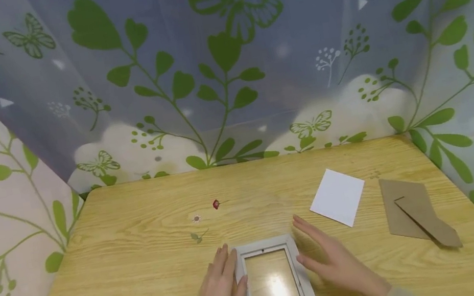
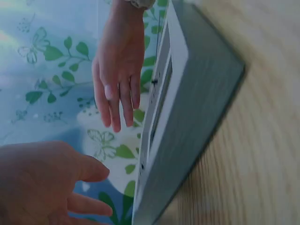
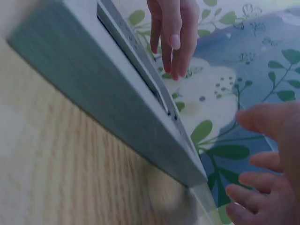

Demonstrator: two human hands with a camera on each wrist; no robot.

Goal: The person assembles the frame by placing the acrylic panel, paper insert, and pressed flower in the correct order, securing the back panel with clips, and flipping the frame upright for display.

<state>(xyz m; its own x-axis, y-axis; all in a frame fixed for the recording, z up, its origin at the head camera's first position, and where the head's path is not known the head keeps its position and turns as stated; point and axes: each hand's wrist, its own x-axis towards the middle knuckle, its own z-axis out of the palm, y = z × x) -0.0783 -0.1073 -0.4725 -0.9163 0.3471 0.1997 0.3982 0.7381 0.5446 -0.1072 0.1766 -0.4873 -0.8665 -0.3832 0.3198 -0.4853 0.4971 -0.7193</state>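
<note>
A pale grey picture frame lies on the wooden table at the near edge of the head view, its opening showing wood grain and a bright glare. Along its left side is my left hand, fingers straight and thumb spread beside the rim. My right hand stands at the right side, fingers extended, thumb tip close to the rim. Both wrist views show the frame's thick side and relaxed, uncurled fingers; neither hand grips anything.
Beyond the frame lie a small red flower, a small pale flower and a green leaf sprig. To the right are a white square sheet and a brown backing board with a stand leg. Patterned curtains border the table.
</note>
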